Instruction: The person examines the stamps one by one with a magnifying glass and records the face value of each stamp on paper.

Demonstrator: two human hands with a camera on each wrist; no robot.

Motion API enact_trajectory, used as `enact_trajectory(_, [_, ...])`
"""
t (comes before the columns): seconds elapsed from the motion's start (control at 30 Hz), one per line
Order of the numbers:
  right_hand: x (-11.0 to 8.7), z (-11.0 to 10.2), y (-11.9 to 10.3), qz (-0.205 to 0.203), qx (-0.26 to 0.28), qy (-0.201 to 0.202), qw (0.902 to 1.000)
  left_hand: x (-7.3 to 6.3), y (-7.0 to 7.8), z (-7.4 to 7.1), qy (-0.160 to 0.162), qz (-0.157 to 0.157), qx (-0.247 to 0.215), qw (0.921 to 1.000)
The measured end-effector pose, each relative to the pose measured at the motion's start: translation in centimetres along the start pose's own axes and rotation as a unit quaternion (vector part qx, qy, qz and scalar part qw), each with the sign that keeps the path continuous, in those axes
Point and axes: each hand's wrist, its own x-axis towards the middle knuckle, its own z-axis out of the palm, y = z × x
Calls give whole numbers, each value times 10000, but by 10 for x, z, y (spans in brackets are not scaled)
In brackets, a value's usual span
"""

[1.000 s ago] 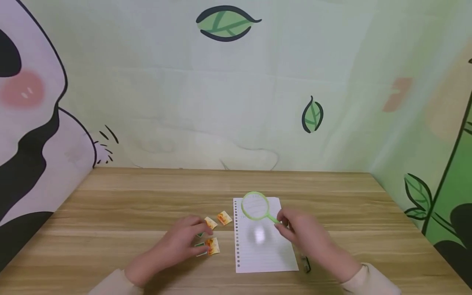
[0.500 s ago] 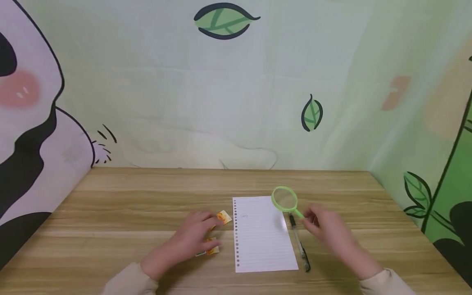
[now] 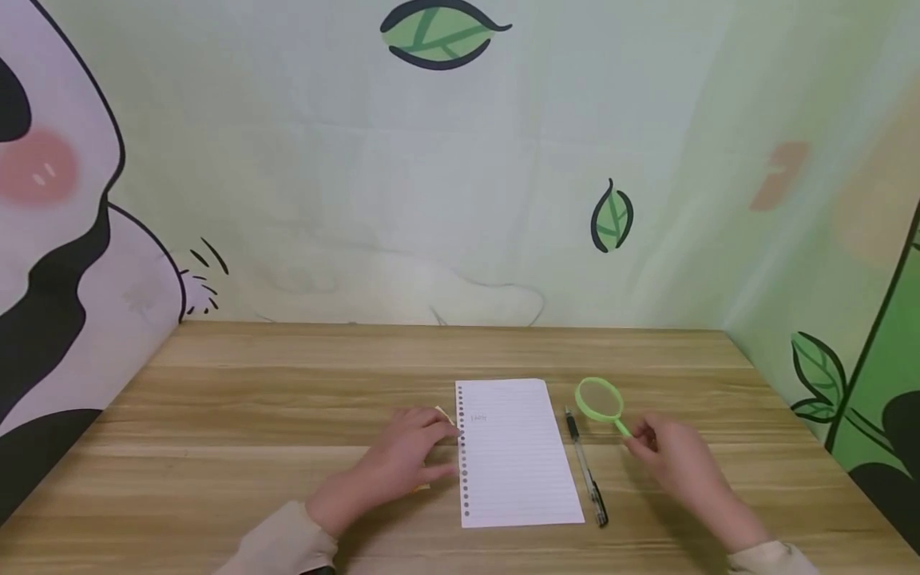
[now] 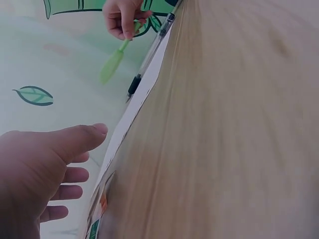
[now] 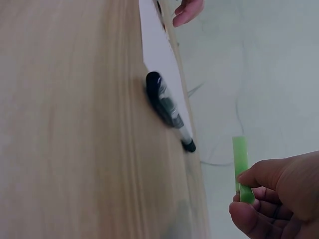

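My right hand (image 3: 672,455) pinches the handle of a green-rimmed magnifying glass (image 3: 600,399), to the right of the pen. In the right wrist view, thumb and fingers grip the green handle (image 5: 240,159). My left hand (image 3: 404,451), fingers relaxed and holding nothing visible, hovers by the punched left edge of a lined sheet of paper (image 3: 521,463). Beneath that hand lie small printed cards, mostly hidden; one card's corner (image 3: 446,413) shows past the fingers. The left wrist view has the thumb apart from the fingers, with a card (image 4: 103,203) below on the table.
A black-capped clear pen (image 3: 585,467) lies along the paper's right edge. A few handwritten characters are near the sheet's upper left. The wooden table (image 3: 287,399) ends at a backdrop wall (image 3: 323,160) painted with leaves and a panda.
The right hand has carried the magnifying glass rightward, off the paper and past the pen. My left hand has slid right, from over the cards to the paper's edge.
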Motion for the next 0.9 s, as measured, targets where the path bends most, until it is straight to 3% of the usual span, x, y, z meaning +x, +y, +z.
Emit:
enact_trajectory(0.43, [-3,7,24,206,-175,-56,9996,2,4,13,49,82,101,9999])
enact_trajectory(0.9, [-8,13,28,695,177,-438,9965,-1,3,16,-44,68,70,9999])
